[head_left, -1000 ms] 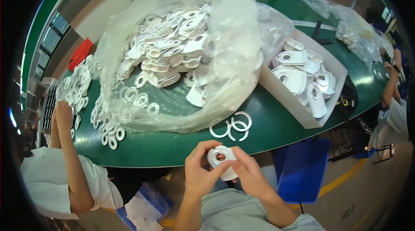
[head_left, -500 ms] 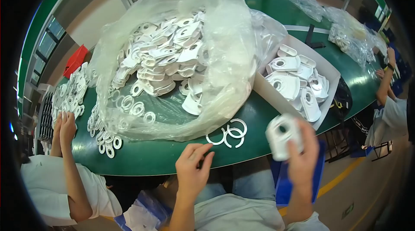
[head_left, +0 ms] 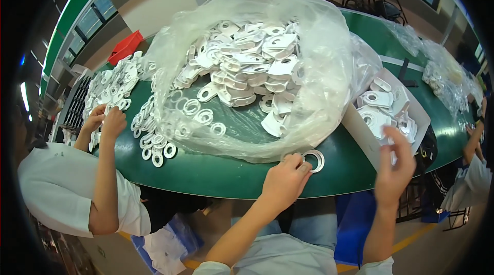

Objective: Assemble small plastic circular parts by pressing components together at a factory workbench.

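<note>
My left hand is pinched on the near side of a small stack of white plastic rings, at the front of the green table. Some of the rings are hidden behind its fingers. My right hand is raised at the near corner of an open white cardboard box, slightly blurred, its fingers apart and holding nothing I can see. In the box lie several flat white plastic parts with round holes, partly covered by that hand.
A large clear plastic bag holds a heap of white parts. Loose rings lie left of it. A co-worker's hands handle parts at the left, near a red bin. A blue bin stands below the table edge.
My right hand has let go of the white part it held and moved to the box. My left hand has taken hold of the rings, now gathered together. The view has shifted left.
</note>
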A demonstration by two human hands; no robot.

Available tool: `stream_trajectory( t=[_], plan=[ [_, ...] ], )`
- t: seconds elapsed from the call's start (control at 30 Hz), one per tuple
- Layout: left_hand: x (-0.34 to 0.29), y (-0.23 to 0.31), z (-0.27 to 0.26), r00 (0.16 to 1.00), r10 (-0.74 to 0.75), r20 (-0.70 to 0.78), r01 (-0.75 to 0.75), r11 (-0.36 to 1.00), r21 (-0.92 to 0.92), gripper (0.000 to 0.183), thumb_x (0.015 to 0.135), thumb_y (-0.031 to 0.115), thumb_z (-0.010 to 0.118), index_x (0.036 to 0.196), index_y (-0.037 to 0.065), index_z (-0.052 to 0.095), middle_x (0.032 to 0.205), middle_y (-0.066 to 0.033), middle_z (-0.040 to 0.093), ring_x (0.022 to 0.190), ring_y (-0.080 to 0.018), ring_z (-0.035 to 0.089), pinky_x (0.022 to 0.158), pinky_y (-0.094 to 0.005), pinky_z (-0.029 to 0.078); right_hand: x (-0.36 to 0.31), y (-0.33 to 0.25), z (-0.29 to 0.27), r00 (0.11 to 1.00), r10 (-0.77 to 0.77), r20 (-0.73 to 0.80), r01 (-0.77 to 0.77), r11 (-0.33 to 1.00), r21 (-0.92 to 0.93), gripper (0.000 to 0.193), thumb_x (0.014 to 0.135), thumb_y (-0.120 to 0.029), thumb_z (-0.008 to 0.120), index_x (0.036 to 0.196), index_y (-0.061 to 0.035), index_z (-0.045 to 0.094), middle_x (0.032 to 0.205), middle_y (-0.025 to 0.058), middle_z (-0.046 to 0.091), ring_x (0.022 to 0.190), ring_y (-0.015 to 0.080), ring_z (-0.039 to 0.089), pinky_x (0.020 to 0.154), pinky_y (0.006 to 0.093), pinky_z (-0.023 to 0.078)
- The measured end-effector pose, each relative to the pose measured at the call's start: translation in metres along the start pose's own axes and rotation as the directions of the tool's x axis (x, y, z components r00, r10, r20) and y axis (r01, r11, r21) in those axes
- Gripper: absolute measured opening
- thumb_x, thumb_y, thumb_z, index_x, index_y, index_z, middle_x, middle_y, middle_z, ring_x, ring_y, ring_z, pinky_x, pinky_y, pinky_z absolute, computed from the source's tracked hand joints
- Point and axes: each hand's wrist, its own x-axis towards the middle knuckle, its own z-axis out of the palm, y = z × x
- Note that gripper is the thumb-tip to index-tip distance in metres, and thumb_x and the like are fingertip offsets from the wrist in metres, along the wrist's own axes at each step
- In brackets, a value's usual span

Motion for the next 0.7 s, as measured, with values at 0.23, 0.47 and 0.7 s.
stream_trajectory(
  t=[0.23, 0.47, 0.7],
  plan=[
    [-0.013, -0.025, -0.026, 0.947, -0.036, -0.321, 0.004, 0.995, -0.102, 0.017, 0.073, 0.001, 0.07, 0.089, 0.007, 0.066, 0.075, -0.0073, 0.059, 0.064, -0.0247, 0.059, 0.055, -0.032, 0.047, -0.052, -0.018, 0.07, 0.972, -0.053, 0.228, 0.024, 0.991, 0.129, 0.018, 0.073, 0.013, 0.055, 0.085, 0.0019, 0.062, 0.09, 0.0134, 0.062, 0.081, 0.0251, 0.06, 0.07, 0.0298, 0.047],
    [-0.082, -0.113, -0.103, 0.607, -0.372, -0.702, 0.686, 0.691, 0.228, 0.029, 0.077, 0.008, 0.066, 0.105, 0.0, 0.062, 0.1, -0.0156, 0.057, 0.092, -0.0326, 0.057, 0.081, -0.0384, 0.046, -0.071, -0.003, 0.078, 0.996, -0.021, 0.088, 0.01, 0.992, 0.128, 0.017, 0.071, 0.013, 0.053, 0.08, 0.0011, 0.06, 0.087, 0.0133, 0.062, 0.083, 0.03, 0.058, 0.074, 0.0347, 0.046],
    [-0.094, -0.127, -0.11, 0.614, -0.444, -0.653, 0.754, 0.575, 0.318, 0.03, 0.079, 0.017, 0.068, 0.106, 0.005, 0.062, 0.114, -0.0095, 0.053, 0.106, -0.0313, 0.051, 0.082, -0.042, 0.047, -0.046, -0.047, 0.101, 0.97, -0.222, 0.099, 0.203, 0.964, 0.173, 0.018, 0.069, 0.011, 0.058, 0.083, 0.0007, 0.063, 0.086, 0.0138, 0.06, 0.083, 0.0314, 0.058, 0.074, 0.0339, 0.046]
  ],
)
